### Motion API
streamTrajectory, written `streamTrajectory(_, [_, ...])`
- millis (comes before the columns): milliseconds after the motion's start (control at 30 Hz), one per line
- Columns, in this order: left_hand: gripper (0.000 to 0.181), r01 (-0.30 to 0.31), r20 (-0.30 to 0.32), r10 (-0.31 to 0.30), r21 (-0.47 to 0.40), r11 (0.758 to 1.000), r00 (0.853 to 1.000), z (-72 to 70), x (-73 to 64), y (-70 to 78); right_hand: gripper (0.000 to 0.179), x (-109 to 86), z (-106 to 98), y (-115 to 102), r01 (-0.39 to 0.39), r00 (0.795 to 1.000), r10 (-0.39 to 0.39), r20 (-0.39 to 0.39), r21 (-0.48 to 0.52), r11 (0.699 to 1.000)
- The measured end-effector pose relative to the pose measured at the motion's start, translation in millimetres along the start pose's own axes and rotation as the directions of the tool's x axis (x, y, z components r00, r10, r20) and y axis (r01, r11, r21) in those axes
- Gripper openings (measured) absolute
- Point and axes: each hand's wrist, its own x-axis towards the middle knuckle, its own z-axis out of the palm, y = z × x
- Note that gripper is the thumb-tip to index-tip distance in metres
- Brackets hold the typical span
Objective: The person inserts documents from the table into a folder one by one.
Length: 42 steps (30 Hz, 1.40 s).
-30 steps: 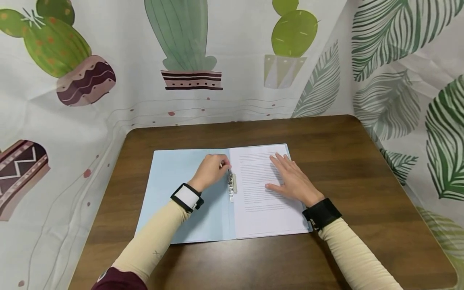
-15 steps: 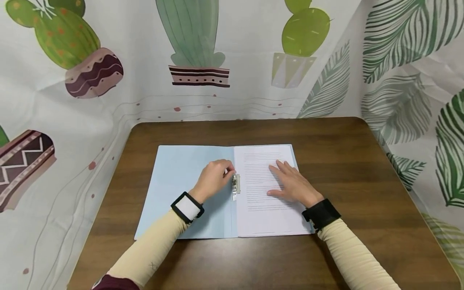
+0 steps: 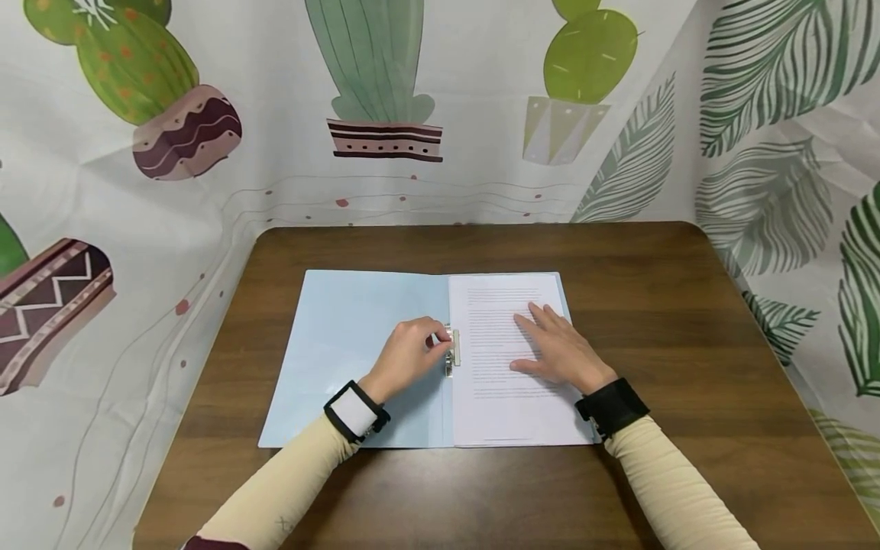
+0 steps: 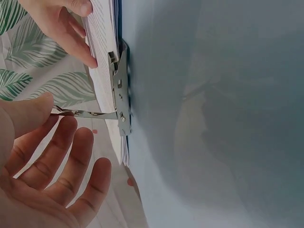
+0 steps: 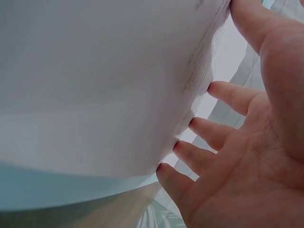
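Note:
A light blue folder (image 3: pixel 357 305) lies spread open on the table, with a stack of printed paper (image 3: pixel 495 420) on its right half. Along the fold sits a metal clip (image 3: pixel 457 347). My left hand (image 3: pixel 409 355) pinches the clip's metal lever (image 4: pixel 92 114) between thumb and index finger; in the left wrist view the lever stands straight out from the clip base (image 4: pixel 122 90), the other fingers loosely bent. My right hand (image 3: pixel 560 347) rests on the paper with fingers spread, and in the right wrist view its fingertips (image 5: pixel 216 88) touch the sheet.
The brown wooden table (image 3: pixel 687 367) extends around the folder on all sides. Behind it and at both sides hangs a white cloth (image 3: pixel 481 69) printed with cacti and leaves.
My left hand has moved nearer to me along the clip, from its far end to its middle, with the lever in its fingers. The right hand stays on the paper. The head view has shifted slightly.

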Motion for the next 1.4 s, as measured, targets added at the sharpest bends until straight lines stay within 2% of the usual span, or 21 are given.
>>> streamTrajectory(200, [0.01,0.029,0.025,-0.027,-0.091,0.995,0.999,2.3,-5.9,-2.9,0.087,-1.0,0,1,-0.002,1.0,0.002,-0.001,-0.001,1.0])
streamTrajectory(300, [0.009,0.099,0.067,-0.089,-0.167,0.981,0.994,1.2,-7.3,-4.8,0.087,-2.1,0,2,-0.004,1.0,0.004,0.001,-0.001,1.0])
streamTrajectory(367, [0.009,0.166,0.111,-0.145,-0.214,0.963,0.983,-0.2,-6.5,-5.9,0.087,-2.9,0,2,-0.009,1.0,0.009,0.0,0.001,1.0])
streamTrajectory(500, [0.011,0.282,0.211,-0.233,-0.244,0.928,0.949,-4.4,-1.4,-7.2,0.087,-3.8,1,2,-0.012,1.0,0.012,-0.003,0.005,1.0])
streamTrajectory(600, [0.012,0.317,0.274,-0.258,-0.199,0.927,0.926,-7.2,4.5,-8.7,0.087,-3.3,3,2,-0.011,1.0,0.011,-0.001,0.002,1.0])
streamTrajectory(700, [0.044,0.354,0.347,-0.294,-0.123,0.927,0.891,-9.5,10.5,-11.0,0.087,-2.6,3,1,-0.014,1.0,0.014,-0.001,0.001,1.0])
streamTrajectory(767, [0.069,0.377,0.404,-0.32,-0.068,0.924,0.857,-10.8,14.1,-12.5,0.088,-2.3,3,0,-0.018,1.0,0.018,-0.002,0.0,1.0])
streamTrajectory(833, [0.084,0.387,0.451,-0.339,-0.016,0.922,0.826,-11.9,16.8,-13.7,0.087,-1.9,3,-1,-0.018,1.0,0.018,-0.002,-0.001,1.0])
streamTrajectory(867, [0.089,0.383,0.469,-0.342,0.007,0.924,0.814,-12.1,17.8,-14.2,0.087,-1.7,3,-1,-0.018,1.0,0.018,-0.001,-0.002,1.0])
streamTrajectory(933, [0.096,0.364,0.492,-0.338,0.047,0.93,0.802,-11.5,19.0,-15.5,0.087,-1.3,3,-1,-0.021,1.0,0.021,-0.001,0.004,1.0])
streamTrajectory(1000, [0.1,0.345,0.495,-0.334,0.074,0.936,0.802,-10.2,19.1,-16.2,0.087,-0.9,3,-2,-0.023,1.0,0.023,0.0,0.009,1.0])
streamTrajectory(1267, [0.112,0.272,0.445,-0.33,0.19,0.943,0.833,4.3,10.6,-20.6,0.09,2.3,3,-3,-0.036,0.999,0.035,0.004,0.007,0.999])
streamTrajectory(1400, [0.114,0.266,0.424,-0.33,0.204,0.942,0.843,8.6,6.1,-22.6,0.091,3.8,3,-4,-0.04,0.999,0.04,0.015,0.002,0.999])
